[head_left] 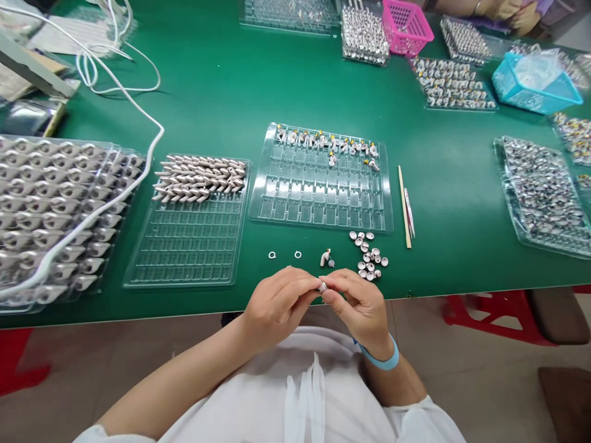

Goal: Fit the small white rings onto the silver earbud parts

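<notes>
My left hand (277, 304) and my right hand (362, 304) meet at the near edge of the green table (221, 92), fingers pinched together on a small silvery earbud part (322, 286). Just beyond them lie a white earbud shell (325, 258), two small rings (272, 255) (298, 254) and a loose pile of several round metal caps (369, 253). A clear tray (321, 184) ahead holds a row of assembled pieces along its far edge. A second clear tray (194, 215) on the left holds rows of white stems.
A wooden stick (404, 206) and a thin tool lie right of the middle tray. Stacked trays of shells (55, 209) and a white cable (138, 160) fill the left. More trays, a pink basket (406, 24) and a blue basket (535, 80) stand at the back right.
</notes>
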### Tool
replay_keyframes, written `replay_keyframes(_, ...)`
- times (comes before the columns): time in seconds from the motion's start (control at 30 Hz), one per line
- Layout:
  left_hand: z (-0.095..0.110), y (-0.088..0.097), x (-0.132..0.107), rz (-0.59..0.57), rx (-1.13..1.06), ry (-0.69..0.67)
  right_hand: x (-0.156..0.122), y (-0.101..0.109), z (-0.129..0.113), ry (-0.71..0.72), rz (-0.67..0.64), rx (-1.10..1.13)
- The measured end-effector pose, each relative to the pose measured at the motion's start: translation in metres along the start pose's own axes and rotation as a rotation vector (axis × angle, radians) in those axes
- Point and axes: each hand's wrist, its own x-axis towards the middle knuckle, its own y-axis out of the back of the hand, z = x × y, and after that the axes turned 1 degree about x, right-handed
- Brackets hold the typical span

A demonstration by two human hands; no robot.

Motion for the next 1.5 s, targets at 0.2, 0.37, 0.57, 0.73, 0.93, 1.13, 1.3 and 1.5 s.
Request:
replay_keyframes(0.2, 0.0, 0.005, 0.001, -0.04, -0.029, -0.067, 0.0, 0.003, 0.0, 0.082, -0.005, -0.032)
replay_keyframes(0.37, -0.002, 0.005, -0.001, -0.05, -0.001, -0.082, 0.0, 0.002, -0.003, 0.163, 0.004, -0.135)
replay_keyframes(0.57, -0.002, 0.004, -0.002, -0.033, -0.021, -0.057, 0.001, -0.001, -0.005, 0.219, 0.036, -0.193)
replay_keyframes(0.73, -0.002, 0.003, -0.001, -0.022, -0.008, -0.069, 0.001, -0.002, -0.004, 0.249, 0.057, -0.231)
replay_keyframes(0.93, -0.001, 0.002, -0.001, -0.012, -0.009, -0.046, 0.001, -0.002, -0.004, 0.288, 0.059, -0.268)
replay_keyframes(1.13, -0.003, 0.004, -0.002, -0.058, -0.003, -0.045, -0.002, -0.004, 0.001, 0.314, 0.061, -0.294)
replay_keyframes(1.3, -0.008, 0.002, -0.002, -0.057, -0.021, -0.074, -0.003, -0.008, 0.0, 0.296, 0.087, -0.314)
replay_keyframes(1.5, -0.009, -0.003, -0.002, -0.043, 0.023, -0.068, -0.003, -0.014, -0.005, 0.2, 0.141, -0.3)
